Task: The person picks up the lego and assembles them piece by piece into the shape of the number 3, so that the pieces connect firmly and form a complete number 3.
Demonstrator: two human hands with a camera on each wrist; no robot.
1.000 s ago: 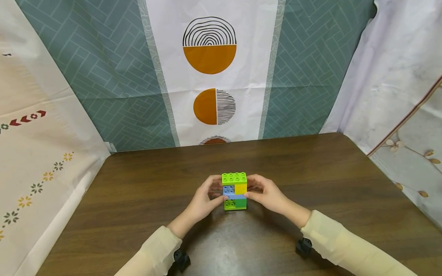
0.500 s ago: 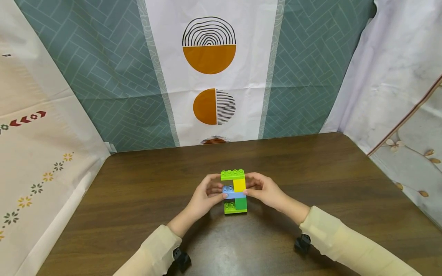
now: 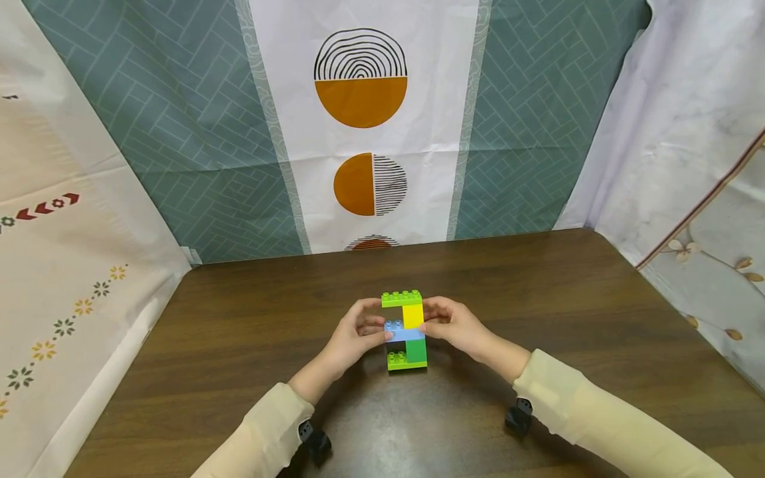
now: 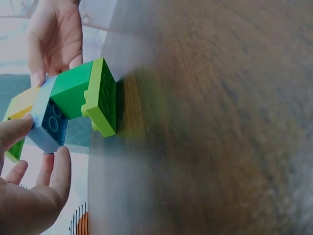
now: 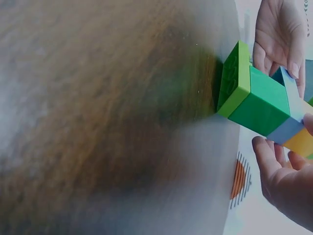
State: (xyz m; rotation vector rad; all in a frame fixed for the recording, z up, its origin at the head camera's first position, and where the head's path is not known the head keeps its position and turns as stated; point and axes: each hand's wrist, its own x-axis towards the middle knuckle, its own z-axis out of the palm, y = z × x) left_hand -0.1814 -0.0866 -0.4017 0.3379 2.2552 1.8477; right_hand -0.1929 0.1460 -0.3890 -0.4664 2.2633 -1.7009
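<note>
A stack of toy building bricks [image 3: 415, 350] stands near the middle of the tabletop, between both hands. From the bottom it has a lime base brick [image 4: 103, 98], a green brick [image 5: 261, 100], a blue brick [image 3: 405, 334], a yellow brick [image 3: 412, 317] and a lime top brick [image 3: 402, 299]. My left hand [image 3: 351, 336] pinches the blue brick's left end between thumb and fingers. On the other side my right hand [image 3: 459, 329] grips the stack at the blue and yellow bricks. Part of the base's underside shows in both wrist views, close over the table.
The brown wooden table [image 3: 269, 299] reflects light at its front. Behind it hangs a patterned cloth [image 3: 382, 139], with further cloths at the left [image 3: 78, 265] and right [image 3: 687, 199]. Dark wrist cameras [image 3: 518, 416] hang under the cream sleeves.
The stack has tipped back, so its top studs show less and the gap under the lime top brick shows more. Both hands have kept hold and shifted slightly up in the head view.
</note>
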